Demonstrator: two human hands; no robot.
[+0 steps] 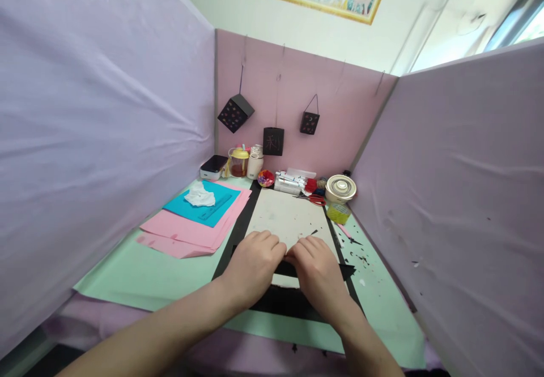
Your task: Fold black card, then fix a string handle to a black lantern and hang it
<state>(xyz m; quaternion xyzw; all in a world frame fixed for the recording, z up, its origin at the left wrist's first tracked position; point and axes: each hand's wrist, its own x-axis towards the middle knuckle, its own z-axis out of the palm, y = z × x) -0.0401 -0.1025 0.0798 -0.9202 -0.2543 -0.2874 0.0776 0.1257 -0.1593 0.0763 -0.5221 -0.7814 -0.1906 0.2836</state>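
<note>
My left hand (256, 263) and my right hand (317, 266) meet over the near part of the work board, fingers curled inward and fingertips close together. Both are closed on a piece of black paper (285, 268), whose middle shows between them and whose end (347, 272) sticks out past my right hand. My fingers hide most of the grip. Beneath lies a pale board (284, 212) on a black sheet (293, 303). Small dark scraps (314, 232) rest on the board just beyond my hands.
To the left lie pink sheets (187, 232), a blue sheet (225, 198) and a crumpled tissue (199, 194). Scissors (315, 199), white pens (291, 179), a yellow-lidded jug (238, 161) and a round lidded container (340, 188) stand behind. Black paper boxes (236, 113) hang from the pink partition (335, 82).
</note>
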